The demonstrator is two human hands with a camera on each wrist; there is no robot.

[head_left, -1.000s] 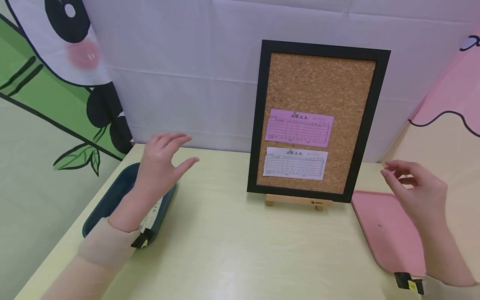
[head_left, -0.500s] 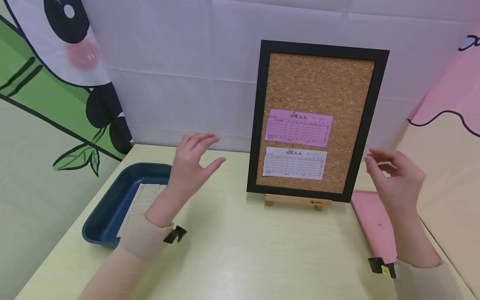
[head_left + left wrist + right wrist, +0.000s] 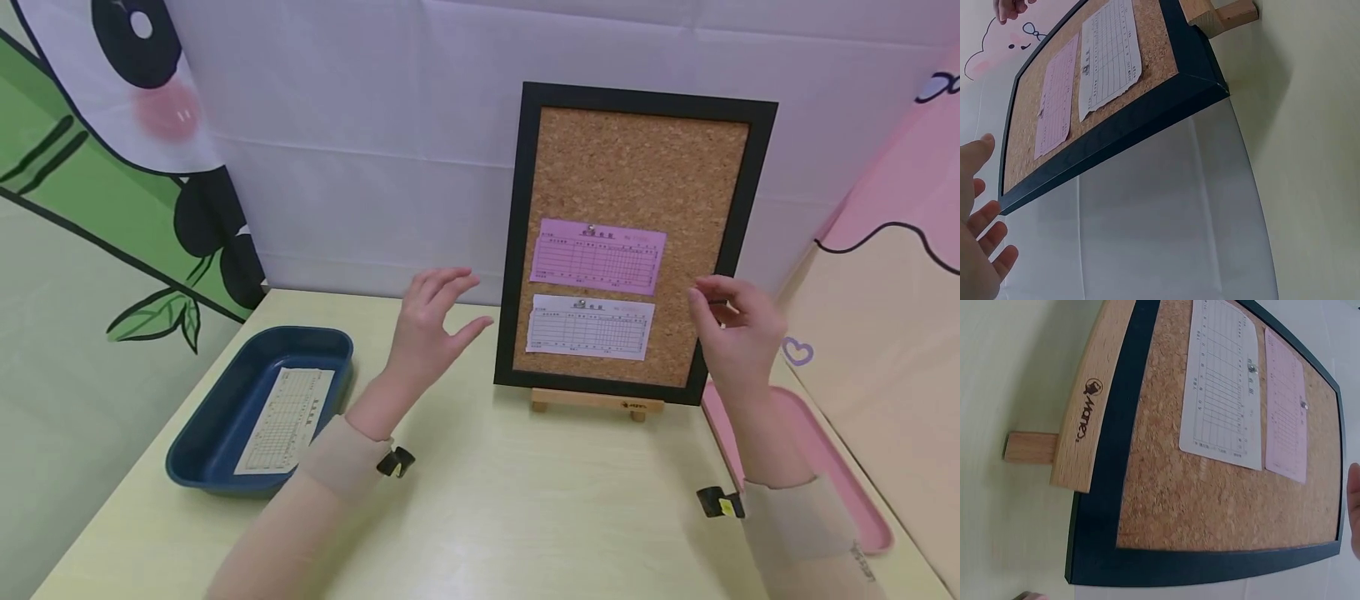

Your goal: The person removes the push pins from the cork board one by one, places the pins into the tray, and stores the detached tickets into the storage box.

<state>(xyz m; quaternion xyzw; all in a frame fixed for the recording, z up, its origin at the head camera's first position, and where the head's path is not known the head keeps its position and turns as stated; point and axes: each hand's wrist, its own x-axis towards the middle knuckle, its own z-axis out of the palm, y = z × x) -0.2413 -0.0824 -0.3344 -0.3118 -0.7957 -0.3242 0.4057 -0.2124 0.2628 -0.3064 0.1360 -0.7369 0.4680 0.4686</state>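
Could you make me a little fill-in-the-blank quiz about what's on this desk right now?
1. The cork board stands on a small ____ easel.
2. On the board, the pink slip is pinned ____ the white slip.
3. The dark blue tray holds one sheet of ____.
4. The left hand has its fingers spread and holds ____.

Missing words: wooden; above; paper; nothing

The wooden stand (image 3: 1079, 434) under the cork board (image 3: 1166, 506) has a small burnt-in logo and a brand word that looks like "Monet", but the letters are not sure. The pink slip (image 3: 597, 255), the white slip (image 3: 590, 326) and the slip in the blue tray (image 3: 288, 414) have printed tables and headings, too small to read
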